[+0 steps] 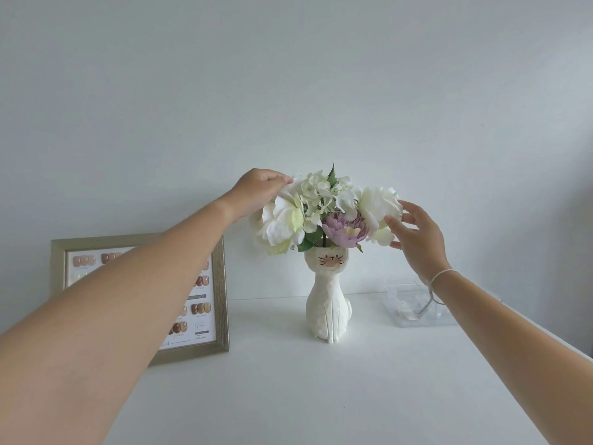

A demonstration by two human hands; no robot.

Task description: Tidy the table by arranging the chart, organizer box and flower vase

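Observation:
A white cat-shaped flower vase [327,309] stands upright near the middle of the white table [321,396], against the wall. It carries white and lilac flowers [324,213]. My left hand [256,191] rests on the top left of the bouquet, fingers curled onto a white bloom. My right hand [414,236] touches the white bloom on the right with spread fingers. The framed nail-colour chart [205,303] leans against the wall at the left, partly hidden by my left forearm. A clear organizer box [414,306] lies at the back right, behind my right wrist.
A plain white wall [288,91] backs the table. The table's right edge [564,348] runs diagonally at the far right. A thin cord bracelet [441,274] is on my right wrist.

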